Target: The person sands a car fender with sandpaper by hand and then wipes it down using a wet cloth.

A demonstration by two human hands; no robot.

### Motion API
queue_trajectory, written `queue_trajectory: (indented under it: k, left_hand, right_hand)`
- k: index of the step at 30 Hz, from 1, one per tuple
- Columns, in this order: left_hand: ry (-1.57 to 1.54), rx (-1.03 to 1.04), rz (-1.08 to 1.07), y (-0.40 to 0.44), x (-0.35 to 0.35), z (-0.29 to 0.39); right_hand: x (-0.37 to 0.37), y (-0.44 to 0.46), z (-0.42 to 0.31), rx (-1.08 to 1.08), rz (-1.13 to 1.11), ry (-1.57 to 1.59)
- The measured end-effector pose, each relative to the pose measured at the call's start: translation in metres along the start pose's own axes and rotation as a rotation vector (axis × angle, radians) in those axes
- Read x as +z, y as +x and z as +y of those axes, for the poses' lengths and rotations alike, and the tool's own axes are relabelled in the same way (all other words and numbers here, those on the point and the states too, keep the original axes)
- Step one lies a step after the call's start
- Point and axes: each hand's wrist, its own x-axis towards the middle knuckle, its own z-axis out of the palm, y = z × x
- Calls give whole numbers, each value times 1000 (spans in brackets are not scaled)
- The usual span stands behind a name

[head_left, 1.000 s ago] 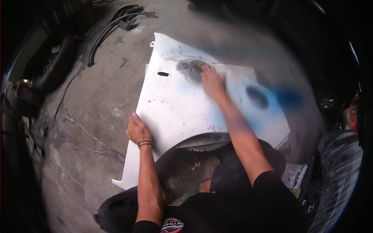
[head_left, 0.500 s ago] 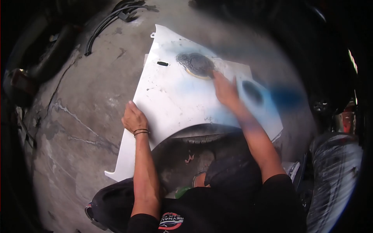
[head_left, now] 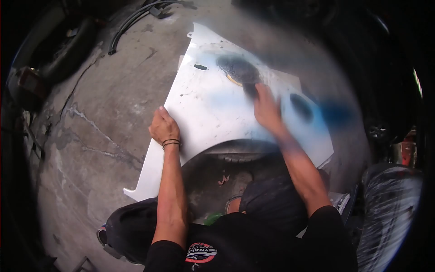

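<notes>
A white car fender (head_left: 213, 122) lies tilted across my lap and the floor in front of me, its wheel arch facing me. My left hand (head_left: 164, 128) is closed over its left edge, thumb on the top face. On the upper part is a dark oval patch (head_left: 238, 68) with a yellowish lower rim. My right hand (head_left: 268, 109) is at that patch's lower right edge, fingers together on a blurred dark flat piece (head_left: 250, 89) whose kind I cannot make out. A second dark spot (head_left: 301, 108) appears farther right, amid a blue haze.
Cracked concrete floor (head_left: 108, 122) surrounds the fender. Black hoses (head_left: 129, 22) lie at the upper left, near a tire (head_left: 74, 54). A streaked, plastic-like covering (head_left: 385, 213) stands at the right. My bent knees are under the fender's near side.
My right hand has shifted slightly, and the dark piece under its fingers now shows below the oval patch. My left hand keeps its hold. The whole view has shifted a little.
</notes>
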Motion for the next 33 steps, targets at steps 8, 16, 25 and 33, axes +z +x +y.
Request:
queue_trajectory:
  k: [8,16,25,33]
  left_hand:
    - [-16,57,25,-2,2,-2]
    - [25,3,-24,-4,-3,3]
    - [-11,28,-23,0,-2,0]
    - [9,19,-31,0,-2,1]
  right_hand:
    - [27,50,-106,-101,-8,178]
    - [15,1,5,178,-8,65]
    - [25,22,1,-93,150,-152]
    - [41,24,40,-305,218,-25]
